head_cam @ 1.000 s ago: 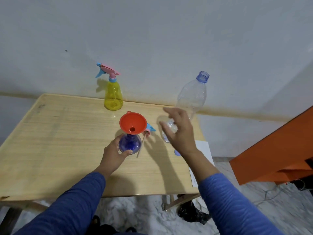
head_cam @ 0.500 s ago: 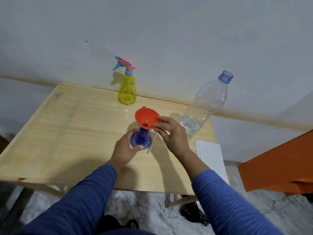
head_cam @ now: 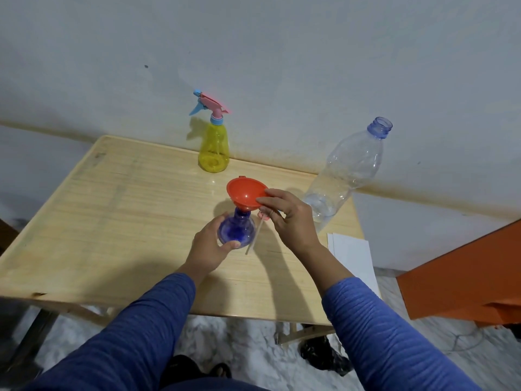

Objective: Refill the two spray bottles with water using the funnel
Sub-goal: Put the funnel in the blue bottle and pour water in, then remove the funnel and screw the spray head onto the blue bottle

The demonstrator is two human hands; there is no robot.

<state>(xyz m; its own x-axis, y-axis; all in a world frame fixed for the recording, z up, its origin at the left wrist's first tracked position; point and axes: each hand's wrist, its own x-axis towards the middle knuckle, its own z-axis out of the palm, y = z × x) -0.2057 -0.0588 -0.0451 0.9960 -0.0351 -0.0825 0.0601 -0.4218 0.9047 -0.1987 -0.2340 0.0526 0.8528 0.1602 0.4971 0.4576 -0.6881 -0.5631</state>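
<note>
While my left hand (head_cam: 210,246) is curling round the blue spray bottle (head_cam: 236,230) near the middle of the wooden table (head_cam: 112,221), thumb and fingers wrapping its rounded base, my right hand (head_cam: 290,218) is pinching the rim of the orange funnel (head_cam: 245,193) between thumb and forefinger. That funnel is sitting with its spout in the blue bottle's open neck and is tilting slightly. A pink spray head with a thin dip tube (head_cam: 255,235) is lying on the table just beside the blue bottle, partly hidden under my right hand. Standing at the far edge against the wall, the yellow spray bottle (head_cam: 213,148) is wearing its pink and blue trigger. Near the table's far right corner, a clear plastic bottle (head_cam: 346,170) is standing uncapped, holding a little water at the bottom. White paper (head_cam: 352,255) is showing past the table's right edge.
</note>
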